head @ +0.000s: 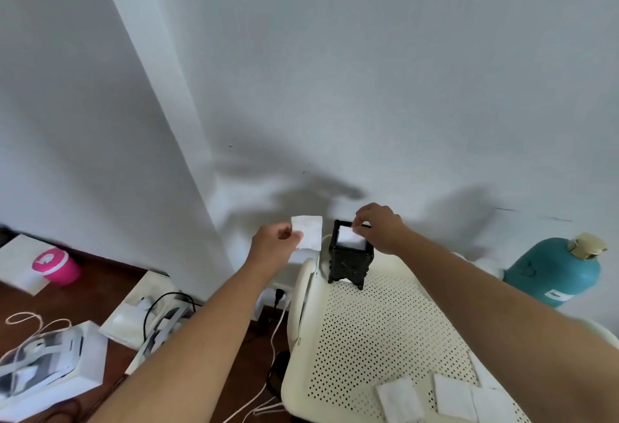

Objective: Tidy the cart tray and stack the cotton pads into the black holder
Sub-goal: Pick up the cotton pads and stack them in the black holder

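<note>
The black holder (pixel 350 260) stands upright at the far end of the cream perforated cart tray (pixel 385 332), with white cotton pads (pixel 348 238) showing at its open top. My right hand (pixel 380 226) is over the holder's top, its fingertips pinching the edge of the top pad. My left hand (pixel 276 240) is just left of the holder and holds a square white cotton pad (pixel 308 232) up in the air. Three loose cotton pads (pixel 449 401) lie on the near end of the tray.
A teal gas bottle (pixel 556 272) stands right of the cart against the white wall. On the wooden floor at left are white boxes (pixel 50 365), a pink cup (pixel 57 265), cables (pixel 160 308) and a wall socket (pixel 278 295).
</note>
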{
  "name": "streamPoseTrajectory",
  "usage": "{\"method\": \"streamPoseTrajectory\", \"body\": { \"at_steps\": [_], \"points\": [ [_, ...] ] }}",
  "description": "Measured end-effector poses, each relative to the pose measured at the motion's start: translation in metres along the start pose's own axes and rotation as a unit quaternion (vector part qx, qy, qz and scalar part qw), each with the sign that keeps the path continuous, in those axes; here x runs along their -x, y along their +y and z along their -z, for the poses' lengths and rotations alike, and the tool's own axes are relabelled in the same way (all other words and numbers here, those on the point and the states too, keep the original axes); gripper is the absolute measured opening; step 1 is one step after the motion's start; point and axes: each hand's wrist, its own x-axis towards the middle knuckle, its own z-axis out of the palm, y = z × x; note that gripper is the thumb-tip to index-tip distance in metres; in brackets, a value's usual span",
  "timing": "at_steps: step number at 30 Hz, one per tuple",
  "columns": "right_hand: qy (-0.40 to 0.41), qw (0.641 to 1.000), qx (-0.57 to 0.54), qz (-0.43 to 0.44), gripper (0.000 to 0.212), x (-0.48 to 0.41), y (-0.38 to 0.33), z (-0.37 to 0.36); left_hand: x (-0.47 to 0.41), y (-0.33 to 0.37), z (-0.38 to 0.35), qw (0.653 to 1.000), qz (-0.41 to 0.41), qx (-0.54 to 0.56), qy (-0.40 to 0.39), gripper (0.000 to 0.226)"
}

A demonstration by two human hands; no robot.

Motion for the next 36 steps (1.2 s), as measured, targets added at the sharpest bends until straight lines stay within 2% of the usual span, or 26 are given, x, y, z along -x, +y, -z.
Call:
{"method": "streamPoseTrajectory", "body": {
  "at_steps": [11,16,20,23,28,33,36],
  "points": [
    [0.099,0.982,0.145,0.063,0.015,0.005,-0.001,-0.013,-0.001,-0.002,-0.01,1.0,0.002,0.006,-0.01,0.012],
    [0.104,0.98,0.155,0.072,0.015,0.005,0.001,-0.012,0.0,-0.001,-0.013,1.0,0.001,0.004,-0.008,0.014],
    [0.054,0.988,0.129,0.072,0.022,0.005,0.008,-0.016,0.0,-0.001,-0.014,1.0,0.002,0.003,-0.01,0.013],
    [0.039,0.993,0.086,0.069,0.023,0.005,0.01,-0.018,-0.001,-0.001,-0.016,1.0,0.004,-0.004,-0.01,0.015],
    [0.112,0.992,-0.057,0.023,0.021,0.007,0.008,0.001,-0.006,0.007,-0.02,1.0,-0.007,-0.015,-0.018,0.015],
    [0.004,0.958,-0.288,-0.009,0.015,0.016,-0.001,0.017,-0.008,0.029,-0.036,0.998,-0.015,0.041,-0.047,0.015],
    [0.031,0.945,-0.324,-0.023,0.016,0.019,0.0,0.015,-0.008,0.038,-0.048,0.996,-0.013,0.061,-0.067,0.02]
  ]
}}
